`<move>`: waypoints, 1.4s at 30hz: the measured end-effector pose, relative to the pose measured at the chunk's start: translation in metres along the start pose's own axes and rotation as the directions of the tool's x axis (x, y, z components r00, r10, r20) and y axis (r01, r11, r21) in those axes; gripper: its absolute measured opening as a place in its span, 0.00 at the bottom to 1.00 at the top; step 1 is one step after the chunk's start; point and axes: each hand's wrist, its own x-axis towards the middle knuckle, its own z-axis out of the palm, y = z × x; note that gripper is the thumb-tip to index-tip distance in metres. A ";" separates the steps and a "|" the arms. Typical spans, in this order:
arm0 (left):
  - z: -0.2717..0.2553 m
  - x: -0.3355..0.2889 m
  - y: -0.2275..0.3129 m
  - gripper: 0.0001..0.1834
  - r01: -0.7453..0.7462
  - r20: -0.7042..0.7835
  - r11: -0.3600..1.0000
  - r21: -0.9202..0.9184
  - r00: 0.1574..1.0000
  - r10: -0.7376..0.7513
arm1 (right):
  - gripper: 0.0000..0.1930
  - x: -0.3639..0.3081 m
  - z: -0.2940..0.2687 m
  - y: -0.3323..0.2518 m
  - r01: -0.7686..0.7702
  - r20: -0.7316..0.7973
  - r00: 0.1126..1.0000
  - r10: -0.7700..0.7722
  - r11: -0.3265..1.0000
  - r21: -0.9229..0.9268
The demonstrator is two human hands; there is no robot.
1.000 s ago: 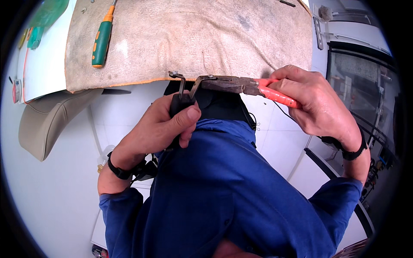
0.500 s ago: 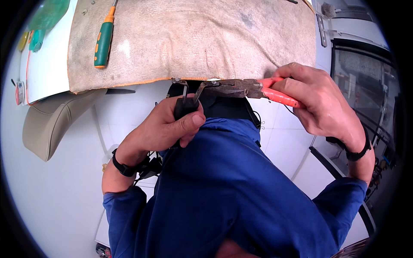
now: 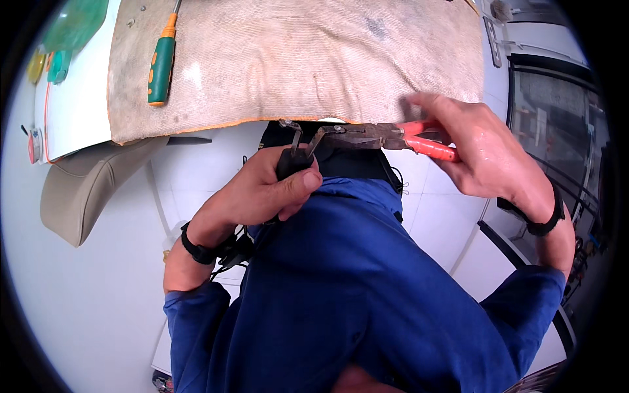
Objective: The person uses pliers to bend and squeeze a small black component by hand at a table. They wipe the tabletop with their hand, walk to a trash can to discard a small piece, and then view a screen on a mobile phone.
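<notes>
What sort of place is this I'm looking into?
Probably a small repair workshop, though not certain: a green-and-orange screwdriver lies on a stained, worn cloth over a white table, and the right hand holds red-handled pliers.

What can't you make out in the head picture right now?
In the head view:
Black two-pronged part: its lower body, hidden by the left hand.
Red-handled pliers: the upper handle's end, hidden by the right hand.
Right hand: its extended fingertip, blurred.
Screwdriver: its tip, cut off by the top edge.
</notes>
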 end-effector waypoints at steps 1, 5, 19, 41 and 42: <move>0.000 0.000 -0.002 0.19 0.011 0.001 1.000 -0.003 1.000 -0.011 | 0.22 -0.001 0.002 0.001 0.010 0.055 0.998 -0.007 0.999 -0.052; -0.004 0.002 0.007 0.22 0.032 0.004 0.995 0.096 0.999 -0.033 | 0.23 -0.001 0.004 0.000 -0.016 0.139 0.990 0.031 0.993 -0.113; 0.019 0.003 -0.033 0.28 -0.302 -0.450 0.830 0.468 0.727 0.518 | 0.16 0.002 0.009 -0.007 0.108 -0.104 0.987 -0.122 0.986 -0.129; 0.005 0.007 0.003 0.37 -0.340 -0.092 0.929 -0.148 0.940 0.329 | 0.15 0.019 0.009 -0.006 0.266 -0.057 0.963 -0.265 0.964 0.024; 0.006 0.007 0.002 0.38 -0.328 -0.092 0.926 -0.186 0.944 0.315 | 0.15 0.020 0.009 -0.006 0.271 -0.066 0.961 -0.269 0.962 0.026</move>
